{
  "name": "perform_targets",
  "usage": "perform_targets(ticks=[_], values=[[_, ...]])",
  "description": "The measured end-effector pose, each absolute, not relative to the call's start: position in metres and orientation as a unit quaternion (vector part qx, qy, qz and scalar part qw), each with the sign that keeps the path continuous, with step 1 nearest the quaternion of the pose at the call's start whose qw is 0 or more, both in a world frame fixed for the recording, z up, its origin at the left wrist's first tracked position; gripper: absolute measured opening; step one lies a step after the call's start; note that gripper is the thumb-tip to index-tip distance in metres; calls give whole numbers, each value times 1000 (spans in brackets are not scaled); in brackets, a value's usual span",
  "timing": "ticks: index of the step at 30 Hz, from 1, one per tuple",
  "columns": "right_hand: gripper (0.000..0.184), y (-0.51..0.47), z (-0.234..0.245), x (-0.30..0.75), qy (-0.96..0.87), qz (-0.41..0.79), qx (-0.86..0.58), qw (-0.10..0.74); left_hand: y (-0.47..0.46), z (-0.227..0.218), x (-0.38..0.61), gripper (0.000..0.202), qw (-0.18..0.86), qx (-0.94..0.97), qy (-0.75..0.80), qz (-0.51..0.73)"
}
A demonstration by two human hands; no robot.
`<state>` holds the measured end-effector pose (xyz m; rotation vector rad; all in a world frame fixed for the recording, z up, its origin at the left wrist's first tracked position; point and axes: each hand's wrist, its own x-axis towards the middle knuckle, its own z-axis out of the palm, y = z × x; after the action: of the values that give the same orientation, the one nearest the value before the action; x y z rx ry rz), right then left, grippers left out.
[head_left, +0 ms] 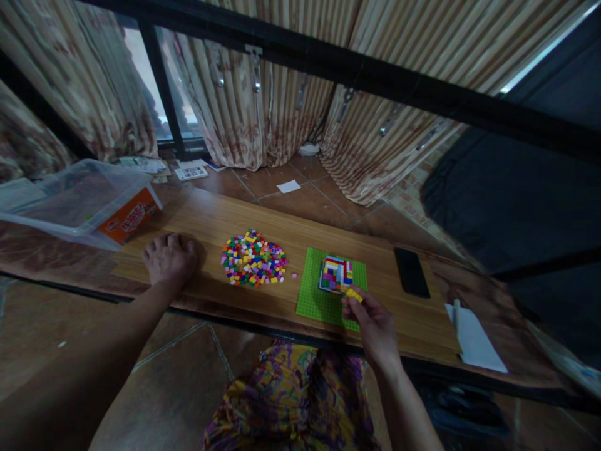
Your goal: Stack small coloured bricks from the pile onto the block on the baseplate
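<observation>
My right hand (370, 319) pinches a small yellow brick (354, 295) between thumb and fingertips, just in front of a multicoloured block of stacked bricks (335, 272). That block stands on a green baseplate (314, 297) lying on the wooden board (211, 219). My left hand (169, 258) rests on the board with its fingers curled under, holding nothing that I can see. It lies to the left of a round pile of several loose coloured bricks (253, 258).
A clear plastic bin (70, 200) with an orange label sits at the far left. A black phone (412, 271) lies right of the baseplate, white paper (474, 341) at the right end. Curtains and a black bar stand behind; tiled floor below.
</observation>
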<state>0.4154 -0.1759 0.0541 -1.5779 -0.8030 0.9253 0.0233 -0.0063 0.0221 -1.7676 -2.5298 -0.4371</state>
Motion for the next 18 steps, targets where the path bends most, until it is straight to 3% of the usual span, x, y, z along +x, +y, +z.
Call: perform_targets(ticks=[4,8,18], values=[[45,-176,57,412,-456,280,-703,469,-6,22,23,54,7,-567,-812,-139],[28,-164,64,407,-546,198,-674,457,-6,22,23,53,9,-566,-812,-141],[29,-142,64,405,-572,264,-671,391,-5,20,22,53,9,-570,-807,-152]])
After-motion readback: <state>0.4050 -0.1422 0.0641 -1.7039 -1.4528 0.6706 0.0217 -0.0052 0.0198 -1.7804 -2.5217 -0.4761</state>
